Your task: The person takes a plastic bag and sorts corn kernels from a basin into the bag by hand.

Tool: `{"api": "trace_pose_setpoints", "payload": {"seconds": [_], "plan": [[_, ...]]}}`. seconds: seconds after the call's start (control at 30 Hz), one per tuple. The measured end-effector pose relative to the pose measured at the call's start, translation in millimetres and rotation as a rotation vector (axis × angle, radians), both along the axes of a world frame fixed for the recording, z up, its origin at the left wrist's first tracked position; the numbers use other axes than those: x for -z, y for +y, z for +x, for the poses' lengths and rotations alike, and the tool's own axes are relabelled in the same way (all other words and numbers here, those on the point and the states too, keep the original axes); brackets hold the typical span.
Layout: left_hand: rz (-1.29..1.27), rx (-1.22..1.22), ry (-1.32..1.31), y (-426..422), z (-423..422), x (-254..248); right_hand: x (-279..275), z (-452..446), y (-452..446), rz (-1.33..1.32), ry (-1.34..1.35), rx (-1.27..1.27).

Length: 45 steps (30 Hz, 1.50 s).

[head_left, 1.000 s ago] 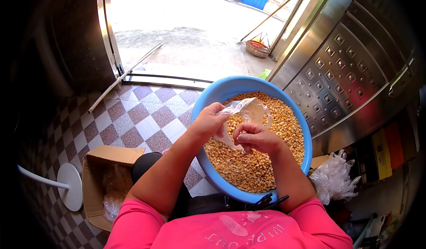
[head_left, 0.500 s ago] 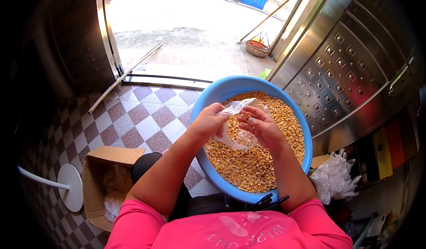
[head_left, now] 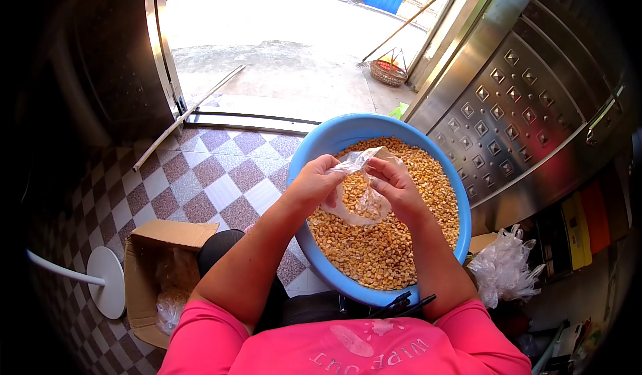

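- A doorway opens from the room onto bright, pale ground outside; indoors, the floor [head_left: 200, 208] is laid in a checkered pattern.
- The embossed metal door [head_left: 495, 128] stands at the right.
- The wide blue tub [head_left: 371, 124] sits in front of the seated person, holding a broad bed of yellow corn kernels [head_left: 368, 261] below its rim.
- The cardboard box [head_left: 139, 275], left of the person's leg, is open; it contains clear plastic and something brownish, too dim to name.
- Outside, near the door frame, the wicker basket [head_left: 388, 76] holds something red and orange.
- Crumpled clear plastic [head_left: 505, 268] is bunched just right of the tub.
- The thin clear bag [head_left: 354, 163] is between the hands, above the corn; kernels show through it, though whether any lie inside is unclear.
- The left hand [head_left: 314, 184] pinches the bag's left edge.
- The right hand [head_left: 398, 191], fingers curled and close together, is at the bag's right side; its exact grip cannot be told.
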<state>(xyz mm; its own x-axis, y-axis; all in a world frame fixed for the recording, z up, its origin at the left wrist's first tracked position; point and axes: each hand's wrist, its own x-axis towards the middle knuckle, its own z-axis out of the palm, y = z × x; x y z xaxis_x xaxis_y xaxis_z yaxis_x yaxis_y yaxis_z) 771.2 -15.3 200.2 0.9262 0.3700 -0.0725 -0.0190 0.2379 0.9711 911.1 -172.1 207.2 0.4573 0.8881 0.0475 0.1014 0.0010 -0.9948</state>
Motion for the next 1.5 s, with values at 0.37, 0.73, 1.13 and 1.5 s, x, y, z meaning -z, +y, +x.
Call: {"api": "trace_pose_setpoints", "payload": {"seconds": [0.37,0.73,1.13,1.5], "plan": [[0.005,-0.014,-0.024,1,3,5,-10,-17,-5,-0.262,0.101,-0.515],[0.015,0.000,0.019,1,-1,-2,10,-56,5,-0.481,-0.757,-0.636],[-0.007,0.012,0.016,1,-1,0,29,-64,9,-0.858,-0.805,-0.858],[-0.019,0.013,0.003,1,0,3,19,-56,5,-0.693,-0.657,-0.905]]}}
